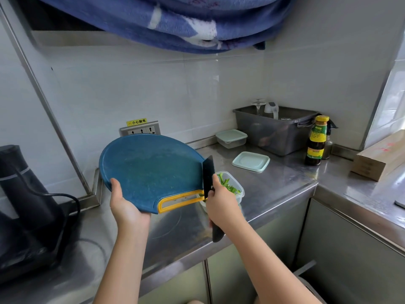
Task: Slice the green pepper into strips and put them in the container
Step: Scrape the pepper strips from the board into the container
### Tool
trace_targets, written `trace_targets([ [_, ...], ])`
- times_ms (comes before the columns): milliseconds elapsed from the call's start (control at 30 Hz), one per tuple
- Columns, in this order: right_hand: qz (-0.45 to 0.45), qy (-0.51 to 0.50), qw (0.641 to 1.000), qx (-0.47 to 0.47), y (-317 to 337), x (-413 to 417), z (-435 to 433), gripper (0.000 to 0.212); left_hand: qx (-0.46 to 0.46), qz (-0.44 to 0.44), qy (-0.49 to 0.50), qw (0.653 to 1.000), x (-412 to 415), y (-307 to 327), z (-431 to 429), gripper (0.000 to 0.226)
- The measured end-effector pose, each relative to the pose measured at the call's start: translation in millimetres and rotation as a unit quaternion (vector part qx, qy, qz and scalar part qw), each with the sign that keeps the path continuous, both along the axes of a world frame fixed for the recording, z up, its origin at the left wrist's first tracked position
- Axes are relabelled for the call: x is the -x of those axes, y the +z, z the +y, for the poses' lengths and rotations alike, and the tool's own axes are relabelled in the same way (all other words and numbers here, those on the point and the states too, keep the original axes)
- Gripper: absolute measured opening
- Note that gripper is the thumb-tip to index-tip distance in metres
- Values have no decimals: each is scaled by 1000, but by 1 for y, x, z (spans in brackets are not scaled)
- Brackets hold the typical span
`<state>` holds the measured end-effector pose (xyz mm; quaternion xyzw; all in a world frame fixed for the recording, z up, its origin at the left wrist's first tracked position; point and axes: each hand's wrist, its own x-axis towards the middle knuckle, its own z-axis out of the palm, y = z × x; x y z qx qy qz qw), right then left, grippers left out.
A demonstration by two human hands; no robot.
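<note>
**Here, board tipped over the container**

Head view: the left hand grips the near rim of a round blue plastic cutting board with a yellow handle, thumb on top, holding it tilted. The right hand is curled round a black knife, its blade against the board's right edge. Just beyond the right hand, green pepper strips lie in a clear plastic container on the steel counter.

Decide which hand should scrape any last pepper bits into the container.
Right. The right hand grips the knife at the cutting board edge, over the container of pepper strips; the left hand holds the cutting board tilted.
</note>
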<state>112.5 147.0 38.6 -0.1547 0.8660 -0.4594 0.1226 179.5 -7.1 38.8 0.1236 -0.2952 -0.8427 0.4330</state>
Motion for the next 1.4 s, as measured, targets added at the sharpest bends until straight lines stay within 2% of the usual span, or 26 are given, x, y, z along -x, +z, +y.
trace_targets([
  [233, -22, -37, 999, -27, -7, 13, 19, 65, 14, -2, 2, 1000, -1, 8, -5, 35],
  [400, -5, -64, 997, 38, -5, 12, 21, 60, 23, -1, -4, 1000, -3, 14, -12, 38],
  [633, 20, -29, 992, 119, -8, 12, 13, 54, 31, -9, -21, 999, -3, 21, -6, 34],
  [933, 7, -71, 987, 143, -10, 27, 35, 55, 24, 12, -6, 1000, -6, 26, -15, 39],
  [1400, 66, 23, 984, 163, -12, 19, 18, 49, 48, -5, -15, 999, 4, 30, 7, 32],
])
